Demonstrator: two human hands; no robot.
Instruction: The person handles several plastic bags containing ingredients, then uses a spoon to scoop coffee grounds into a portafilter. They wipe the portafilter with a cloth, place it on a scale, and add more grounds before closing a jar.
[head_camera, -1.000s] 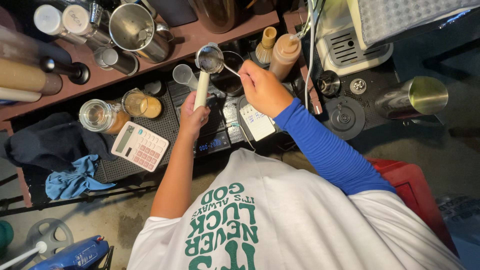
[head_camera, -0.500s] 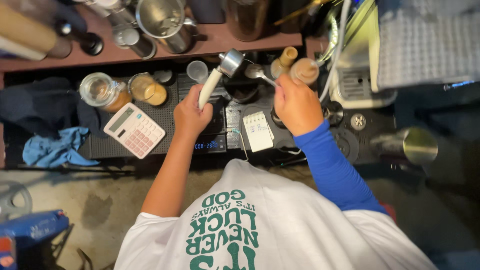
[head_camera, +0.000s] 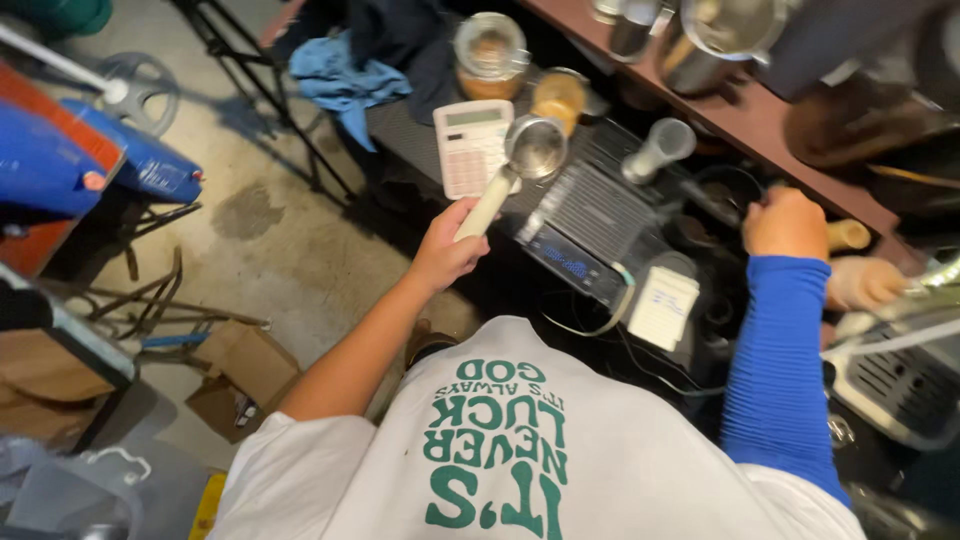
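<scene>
The dark table (head_camera: 420, 130) runs across the upper part of the head view, crowded with gear, and a reddish-brown shelf (head_camera: 800, 150) edges its far side with steel cups on it. Beside the table lies the concrete floor (head_camera: 270, 260), with a cardboard box (head_camera: 240, 385) and a blue cloth (head_camera: 345, 80) draped at the table's near corner. A black digital scale (head_camera: 590, 225) sits in the middle of the table, and a white calculator (head_camera: 470, 145) lies just beside it. The left hand (head_camera: 445, 250) has its grip closed around the cream handle of a metal scoop (head_camera: 535, 148), holding the bowl above the gap between calculator and scale, tilted up from the hand. The right hand (head_camera: 785, 222), in a blue sleeve, is curled into a fist over the dark things at the far right; what it pinches cannot be told. A small clear cup (head_camera: 660, 148) stands past the scale.
</scene>
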